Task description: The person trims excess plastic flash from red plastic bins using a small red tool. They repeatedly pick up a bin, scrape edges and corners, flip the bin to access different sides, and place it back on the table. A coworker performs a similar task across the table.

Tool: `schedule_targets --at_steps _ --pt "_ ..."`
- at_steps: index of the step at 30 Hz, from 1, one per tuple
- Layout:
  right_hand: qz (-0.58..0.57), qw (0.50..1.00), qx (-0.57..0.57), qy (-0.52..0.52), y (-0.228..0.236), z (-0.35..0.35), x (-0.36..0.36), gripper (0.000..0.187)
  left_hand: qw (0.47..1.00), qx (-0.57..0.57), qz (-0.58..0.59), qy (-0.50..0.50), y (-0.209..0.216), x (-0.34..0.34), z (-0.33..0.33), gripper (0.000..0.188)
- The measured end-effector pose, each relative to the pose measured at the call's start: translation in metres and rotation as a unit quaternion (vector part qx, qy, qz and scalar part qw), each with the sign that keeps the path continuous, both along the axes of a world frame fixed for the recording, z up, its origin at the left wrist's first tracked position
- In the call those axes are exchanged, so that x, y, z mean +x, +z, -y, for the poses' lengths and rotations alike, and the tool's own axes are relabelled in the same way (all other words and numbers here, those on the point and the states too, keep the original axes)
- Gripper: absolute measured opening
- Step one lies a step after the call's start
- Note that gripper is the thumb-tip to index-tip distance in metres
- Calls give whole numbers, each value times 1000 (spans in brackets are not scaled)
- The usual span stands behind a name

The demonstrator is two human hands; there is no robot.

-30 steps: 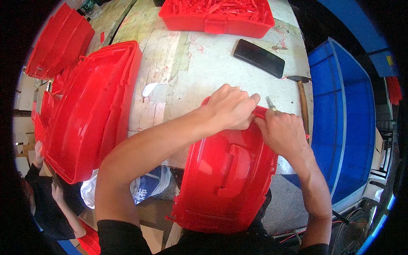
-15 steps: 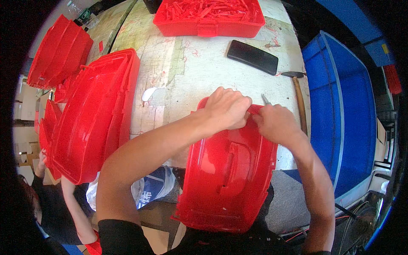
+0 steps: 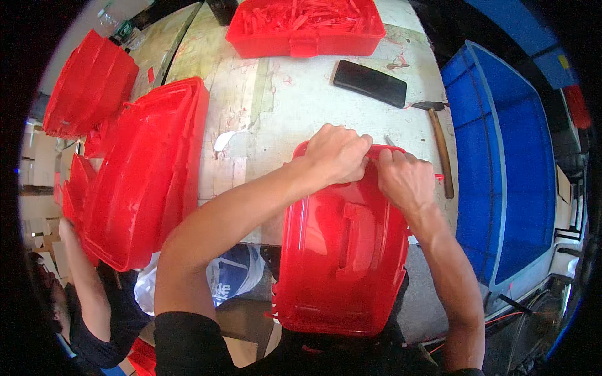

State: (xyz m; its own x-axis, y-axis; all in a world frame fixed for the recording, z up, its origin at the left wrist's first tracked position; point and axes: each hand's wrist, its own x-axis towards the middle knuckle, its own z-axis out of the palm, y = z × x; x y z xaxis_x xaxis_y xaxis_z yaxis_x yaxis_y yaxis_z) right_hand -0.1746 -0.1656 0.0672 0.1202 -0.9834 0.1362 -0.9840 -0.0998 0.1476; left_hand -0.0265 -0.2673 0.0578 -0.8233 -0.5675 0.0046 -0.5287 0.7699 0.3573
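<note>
We work at a pale, stained work table, with a deep blue bin standing along its right side. We have the red lid directly in front of our body; its far end overlaps the near edge of the table, its near end lies against our black shirt, and its handle section faces up. At left we see nested red shells, tilted on their side, and beyond them a red stack. At the table's far end we see a red box filled with red strips. Below the red shells, a co-worker's arm bends upward beside a white-and-blue bag. Right of centre we find a hammer with a wooden handle and, near its head, a black phone. Our left hand grips the lid's far rim, fingers curled over it. Our right hand is closed at the far right corner — we cannot tell what its fingers enclose. Just beyond it we see a metal tip.
</note>
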Motion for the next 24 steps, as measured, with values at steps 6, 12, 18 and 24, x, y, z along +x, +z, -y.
schedule_targets --at_steps 6,12,18,24 --pt "-65 996 -36 47 2 6 -1 8 999 -32 -20 27 -1 -1 -2 23" --pt "-64 997 -13 28 0 15 0 8 999 -24 -14 43 -3 -2 1 22" --pt "62 994 -26 -92 -11 7 8 8 998 -53 -11 30 -4 -5 -3 24" --pt "54 994 15 -97 -8 12 7 21 999 -36 3 34 1 0 -1 27"
